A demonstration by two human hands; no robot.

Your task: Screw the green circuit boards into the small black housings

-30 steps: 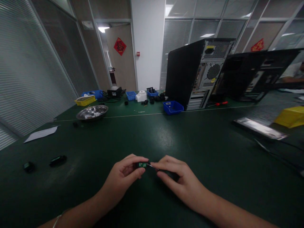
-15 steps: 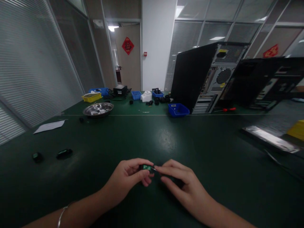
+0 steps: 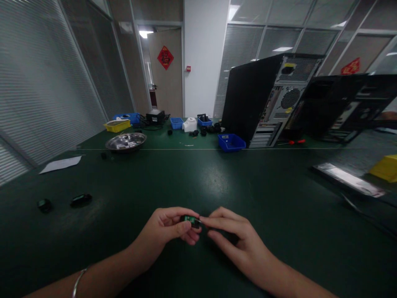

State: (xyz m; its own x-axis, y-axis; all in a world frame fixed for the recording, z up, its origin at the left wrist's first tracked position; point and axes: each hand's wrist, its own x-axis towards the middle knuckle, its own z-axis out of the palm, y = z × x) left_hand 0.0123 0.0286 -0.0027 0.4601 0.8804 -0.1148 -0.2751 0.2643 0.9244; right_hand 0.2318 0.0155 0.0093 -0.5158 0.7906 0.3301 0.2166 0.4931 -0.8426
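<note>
My left hand (image 3: pixel 167 227) is closed around a small black device with a green circuit board (image 3: pixel 190 219), pinched between thumb and fingers with the board side up. My right hand (image 3: pixel 237 236) has its index fingertip at the device's right end. A thin silvery piece (image 3: pixel 198 221) shows between that fingertip and the device. The right thumb is bent below the index finger; anything dark between them blends into the table. Two small black parts with green areas, one blocky (image 3: pixel 44 205) and one longer (image 3: pixel 81 200), lie on the table to the left.
A metal bowl (image 3: pixel 126 142) with small pieces stands at the back left, near a paper sheet (image 3: pixel 61 164). Behind are a yellow bin (image 3: pixel 117 126), a blue bin (image 3: pixel 231 142) and a tall computer case (image 3: pixel 254 97). A flat metal-topped item (image 3: pixel 349 179) lies right on the green table (image 3: pixel 173 182).
The view has shifted slightly, so the background sits a little further left and up. Both hands stay together at the device, which appears slightly tilted; the silvery piece shows less.
</note>
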